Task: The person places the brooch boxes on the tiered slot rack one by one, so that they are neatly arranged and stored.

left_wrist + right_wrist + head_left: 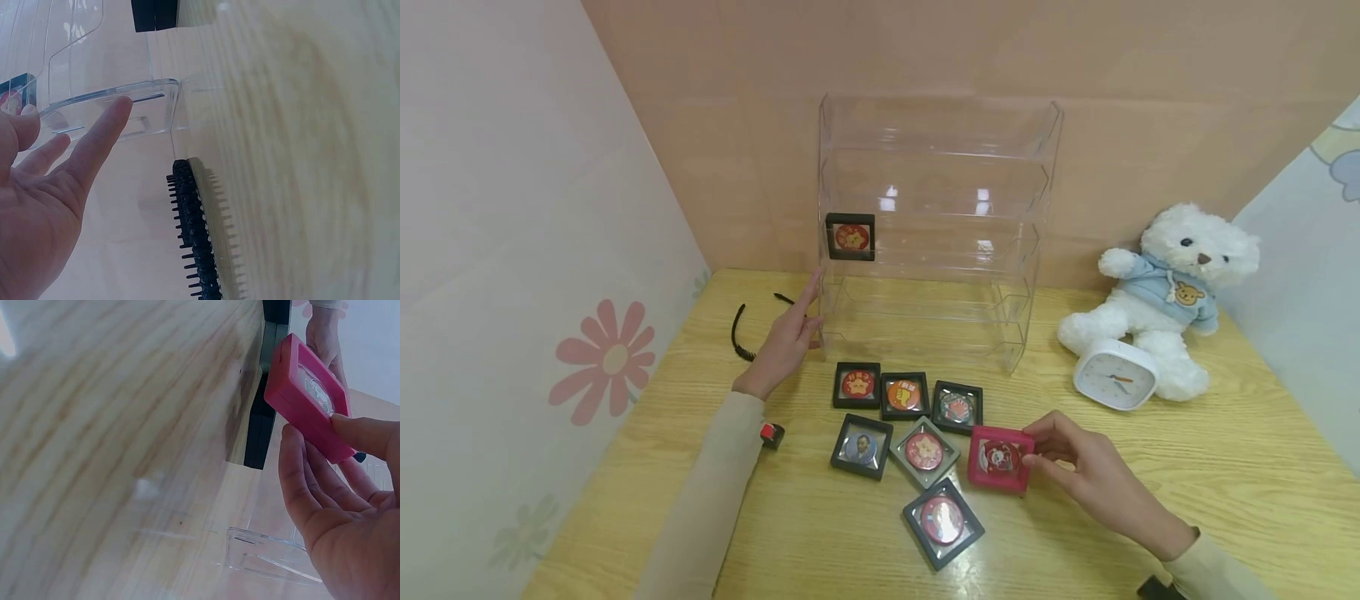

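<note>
My right hand (pixel 1097 479) pinches a pink square display frame (pixel 1000 477) between thumb and fingers. A red badge shows inside it; in the right wrist view the pink frame (pixel 315 422) is tilted and lifted off the table. With fingers extended, my left hand (pixel 781 350) touches the left side of a clear tiered acrylic rack (pixel 925 287). The left wrist view shows a fingertip against the rack's side panel (pixel 156 103). One black frame with a red star badge (pixel 850 237) stands at the left end of a middle tier.
Several framed badges lie before the rack, among them a grey frame (pixel 925 452) and a dark frame (pixel 942 523) nearest me. A black toothed headband (pixel 197 231) lies behind my left hand. At the right sit a white teddy bear (pixel 1180 283) and a white clock (pixel 1116 375).
</note>
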### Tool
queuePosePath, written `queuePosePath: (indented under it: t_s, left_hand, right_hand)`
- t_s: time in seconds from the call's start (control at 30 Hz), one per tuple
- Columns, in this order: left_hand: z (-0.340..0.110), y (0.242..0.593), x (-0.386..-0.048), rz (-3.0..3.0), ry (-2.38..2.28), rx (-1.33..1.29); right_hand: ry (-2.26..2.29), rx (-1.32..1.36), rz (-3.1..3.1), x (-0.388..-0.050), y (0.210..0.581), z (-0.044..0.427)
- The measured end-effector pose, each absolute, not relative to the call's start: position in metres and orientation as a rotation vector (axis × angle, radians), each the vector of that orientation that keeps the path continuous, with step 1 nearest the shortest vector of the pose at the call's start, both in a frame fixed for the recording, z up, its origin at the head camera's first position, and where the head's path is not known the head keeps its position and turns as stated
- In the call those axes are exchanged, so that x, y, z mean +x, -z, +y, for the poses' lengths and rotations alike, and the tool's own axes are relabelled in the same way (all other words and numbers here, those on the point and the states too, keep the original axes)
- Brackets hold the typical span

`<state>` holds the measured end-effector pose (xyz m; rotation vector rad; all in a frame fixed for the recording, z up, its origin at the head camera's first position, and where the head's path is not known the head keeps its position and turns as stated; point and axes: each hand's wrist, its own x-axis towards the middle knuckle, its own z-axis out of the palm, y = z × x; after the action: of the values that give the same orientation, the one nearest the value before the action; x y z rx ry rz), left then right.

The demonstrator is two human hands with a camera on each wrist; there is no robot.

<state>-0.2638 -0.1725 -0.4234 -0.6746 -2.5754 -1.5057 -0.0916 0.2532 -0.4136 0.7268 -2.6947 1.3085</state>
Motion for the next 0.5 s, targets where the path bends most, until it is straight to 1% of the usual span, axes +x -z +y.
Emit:
queuePosePath:
  t_s: [0.27, 0.5]
  left_hand:
    - [-0.1722, 0.4238, -0.2642, -2.579, 1.502, -0.675]
    - [-0.1720, 0.4232, -0.2639, -2.580, 1.502, -0.671]
  right_hand:
    - [-1.264, 0.711, -2.669, -0.0952, 0.4111, 0.2520]
    - [-1.218, 0.760, -2.625, -0.1015, 0.4061, 0.2476]
